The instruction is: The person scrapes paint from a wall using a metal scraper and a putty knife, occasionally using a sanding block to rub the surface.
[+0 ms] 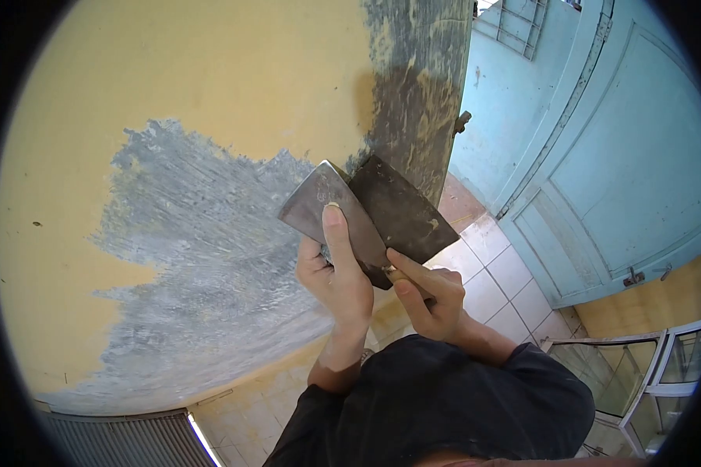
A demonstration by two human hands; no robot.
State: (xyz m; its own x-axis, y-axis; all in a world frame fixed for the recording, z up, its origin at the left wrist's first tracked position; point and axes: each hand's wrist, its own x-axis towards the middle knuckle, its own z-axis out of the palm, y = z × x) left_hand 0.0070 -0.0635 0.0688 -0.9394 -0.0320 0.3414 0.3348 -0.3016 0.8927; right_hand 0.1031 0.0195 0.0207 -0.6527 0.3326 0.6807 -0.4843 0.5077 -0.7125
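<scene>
Two flat metal blades meet in front of the wall. My left hand [336, 268] is closed on the lighter grey blade [329, 204], its thumb lying along the face. The darker blade [403, 208] is on the right, its upper left edge close against the lighter one. My right hand [432, 294] is closed around its handle, with the index finger stretched toward the blade's lower corner. Behind them, the yellow wall [210, 70] bears a rough grey patch [195, 202], and a dark grey strip [413, 93] runs down its right edge.
A light blue door [631, 163] stands at the right beyond white floor tiles [487, 292]. Glass-paned frames [615, 373] are at the lower right. A ribbed dark panel [121, 440] lies at the lower left. A small latch [462, 122] sticks out from the wall's edge.
</scene>
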